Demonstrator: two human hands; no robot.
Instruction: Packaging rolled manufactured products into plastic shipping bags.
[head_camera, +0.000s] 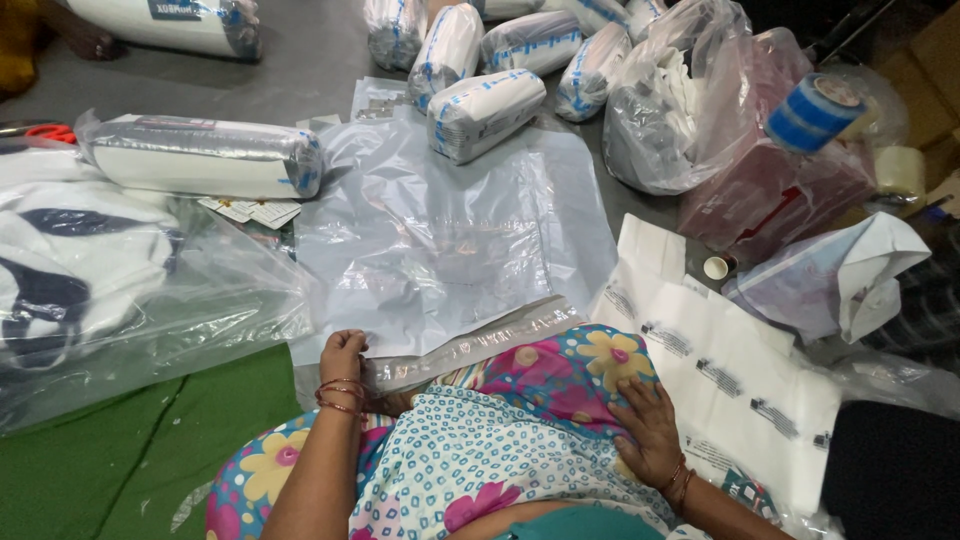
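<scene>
The left hand (343, 355) pinched the near flap of a flat grey plastic mailing bag (440, 240), lying empty ahead; the right hand (648, 432) rested open. Wrapped white rolls (485, 110) waited beyond, apparently finished.

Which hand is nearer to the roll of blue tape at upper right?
The right hand. It rests on the floral cloth below and left of the blue tape roll. The left hand presses the grey mailer bag's edge, farther left.
</scene>
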